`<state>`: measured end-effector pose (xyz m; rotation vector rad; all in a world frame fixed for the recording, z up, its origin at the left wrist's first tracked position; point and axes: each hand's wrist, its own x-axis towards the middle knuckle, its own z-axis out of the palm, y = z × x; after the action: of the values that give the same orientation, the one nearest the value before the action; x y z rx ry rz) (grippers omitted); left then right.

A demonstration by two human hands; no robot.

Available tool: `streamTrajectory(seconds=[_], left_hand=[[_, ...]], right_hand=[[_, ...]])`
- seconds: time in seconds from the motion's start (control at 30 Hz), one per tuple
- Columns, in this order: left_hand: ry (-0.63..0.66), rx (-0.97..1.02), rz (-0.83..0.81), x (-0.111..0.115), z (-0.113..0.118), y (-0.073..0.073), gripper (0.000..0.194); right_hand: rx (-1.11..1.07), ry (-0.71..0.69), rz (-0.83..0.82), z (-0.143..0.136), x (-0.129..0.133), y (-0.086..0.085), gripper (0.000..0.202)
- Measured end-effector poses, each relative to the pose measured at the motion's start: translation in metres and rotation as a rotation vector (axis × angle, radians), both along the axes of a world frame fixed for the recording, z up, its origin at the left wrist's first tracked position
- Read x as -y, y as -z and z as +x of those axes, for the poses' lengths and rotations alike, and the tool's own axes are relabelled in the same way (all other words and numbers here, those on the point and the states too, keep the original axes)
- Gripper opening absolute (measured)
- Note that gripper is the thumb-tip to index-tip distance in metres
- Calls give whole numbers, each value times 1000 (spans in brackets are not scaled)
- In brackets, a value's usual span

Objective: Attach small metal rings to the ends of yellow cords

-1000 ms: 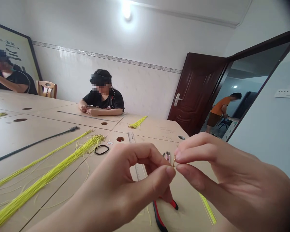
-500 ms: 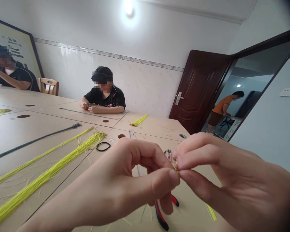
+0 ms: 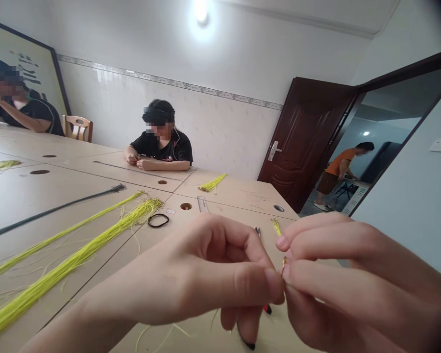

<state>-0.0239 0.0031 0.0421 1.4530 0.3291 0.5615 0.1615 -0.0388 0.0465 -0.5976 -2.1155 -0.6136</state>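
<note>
Thumb and forefinger of my left hand (image 3: 220,274) are closed in a pinch at the lower end of a small gold-coloured metal piece (image 3: 284,263). My right hand (image 3: 338,274) pinches the same piece from the other side, its fingertips touching the left ones. What lies inside the two pinches is mostly hidden. Beneath my left hand, a pliers handle (image 3: 247,342) in black and red shows in part. Only the dark tips of snips (image 3: 257,231) stick out above the hand. A ruler (image 3: 202,204) lies beyond, its near part covered.
Bundles of yellow cord (image 3: 84,264) and a dark cord bundle (image 3: 59,211) stretch across the table at left. A black band (image 3: 158,220) lies near their ends. Small yellow bundles (image 3: 213,183) lie farther off. One person (image 3: 161,142) sits opposite; another (image 3: 25,110) sits far left.
Both hands have moved slightly right and down in view. My right hand has turned, and its fingers hold the gold-coloured piece differently. A yellow cord bundle beyond the right hand has come into view.
</note>
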Motion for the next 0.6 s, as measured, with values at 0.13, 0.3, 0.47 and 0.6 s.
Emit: streamTrajectory(seconds=[0.13, 0.3, 0.47, 0.6], left_hand=[[36, 116, -31, -2, 1, 4, 23], [-25, 255, 51, -4, 0, 13, 16], [-94, 202, 71, -1, 0, 12, 20], [-67, 173, 43, 3, 1, 10, 21]], right_hand=[[-87, 6, -2, -6, 1, 1, 9], [-254, -3, -54, -14, -2, 6, 9], [-444, 23, -155, -12, -5, 16, 4], [-451, -2, -196, -13, -2, 16, 3]])
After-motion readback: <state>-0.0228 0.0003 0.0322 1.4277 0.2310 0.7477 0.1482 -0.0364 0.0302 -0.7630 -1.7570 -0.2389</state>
